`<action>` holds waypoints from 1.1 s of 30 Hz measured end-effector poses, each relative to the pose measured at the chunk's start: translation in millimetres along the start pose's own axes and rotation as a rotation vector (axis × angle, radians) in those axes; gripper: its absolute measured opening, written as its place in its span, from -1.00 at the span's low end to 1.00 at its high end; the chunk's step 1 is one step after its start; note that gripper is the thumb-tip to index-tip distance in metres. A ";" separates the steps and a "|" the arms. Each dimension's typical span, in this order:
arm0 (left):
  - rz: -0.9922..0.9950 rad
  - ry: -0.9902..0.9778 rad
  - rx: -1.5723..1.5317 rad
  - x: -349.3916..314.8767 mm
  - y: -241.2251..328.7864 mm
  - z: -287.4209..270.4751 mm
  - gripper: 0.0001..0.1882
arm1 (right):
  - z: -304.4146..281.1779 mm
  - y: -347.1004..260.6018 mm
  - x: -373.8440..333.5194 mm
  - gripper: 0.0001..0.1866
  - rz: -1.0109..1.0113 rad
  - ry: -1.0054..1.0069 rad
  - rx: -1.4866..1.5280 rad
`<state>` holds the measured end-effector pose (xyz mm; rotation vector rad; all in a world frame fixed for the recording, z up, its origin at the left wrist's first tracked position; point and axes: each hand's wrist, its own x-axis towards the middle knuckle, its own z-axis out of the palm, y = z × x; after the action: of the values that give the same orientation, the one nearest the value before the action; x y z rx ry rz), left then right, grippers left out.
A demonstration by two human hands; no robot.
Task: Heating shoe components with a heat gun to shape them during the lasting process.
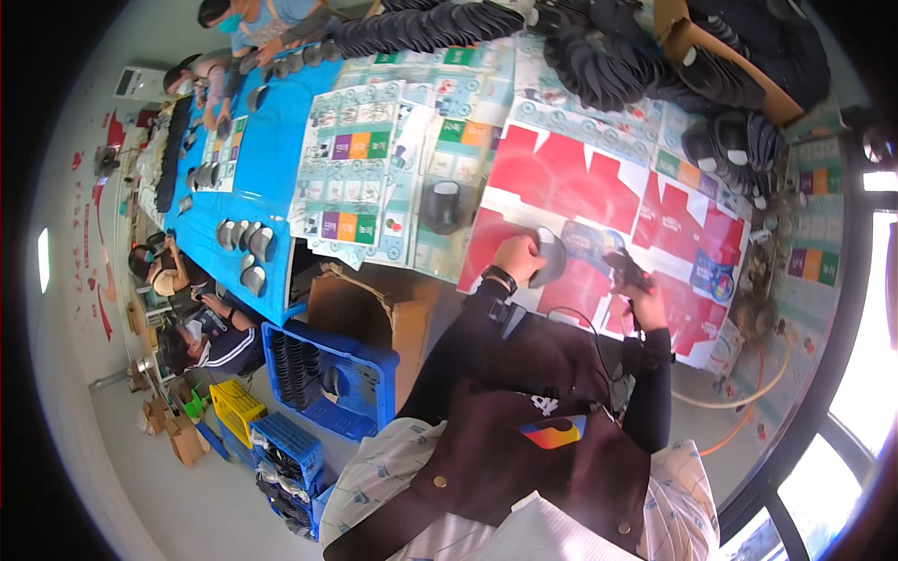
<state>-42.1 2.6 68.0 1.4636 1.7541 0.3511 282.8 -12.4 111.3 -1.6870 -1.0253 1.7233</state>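
Over the red and white printed sheet [599,182], my left hand [514,259] is closed on a dark grey, curved insole-like piece [550,258]. My right hand [645,303] is wrapped around a dark gun-shaped tool [629,271], whose tip points toward the upper left, apart from the piece. The exact kind of tool cannot be made out. Just beyond my left hand, another dark piece with a pale patch [443,204] lies on the printed sheets. A thin dark cable runs near my right wrist.
Stacked dark curved pieces [430,28] line the far table edge, with more in a cardboard box [675,26]. Several pieces [253,238] lie on the blue table [271,159], where other people work. A blue crate [379,379] stands lower left; an orange hose [748,411] hangs right.
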 end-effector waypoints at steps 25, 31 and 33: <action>-0.233 0.933 -1.698 335.5 -334.3 -331.5 -0.47 | 58.9 -58.8 -20.5 -0.71 0.103 0.267 -0.048; -0.217 0.839 -1.619 302.7 -331.8 -341.7 -0.44 | 64.1 -67.3 -3.5 -0.60 0.045 0.235 -0.137; -0.175 0.651 -1.316 261.1 -316.9 -313.5 -0.42 | 53.0 -57.7 -7.8 -0.58 0.011 0.233 -0.195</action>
<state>-488.6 236.2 -46.2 0.2215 1.4722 1.6286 223.0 6.4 159.0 -1.9640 -1.1033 1.4294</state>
